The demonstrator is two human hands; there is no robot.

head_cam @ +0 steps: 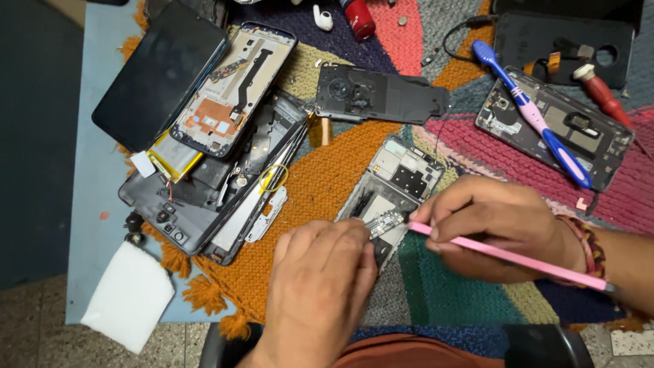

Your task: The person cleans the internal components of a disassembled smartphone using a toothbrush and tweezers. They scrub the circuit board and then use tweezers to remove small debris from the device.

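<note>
Phones everywhere on this woven mat (327,177): one opened phone frame (394,187) under the hands, one stripped chassis (235,88) upper left beside one dark screen panel (160,71), one black back cover (378,94) at centre, one more opened phone (555,129) at right with one blue-and-pink toothbrush (535,112) lying across it. One red-handled screwdriver (603,92) sits just beyond. Left hand (320,279) curls loosely, fingertips pressing the small metal part (385,222) at the frame's lower end. Right hand (497,228) pinches one pink tool (507,257), its tip touching that part, right between both sets of fingers.
</note>
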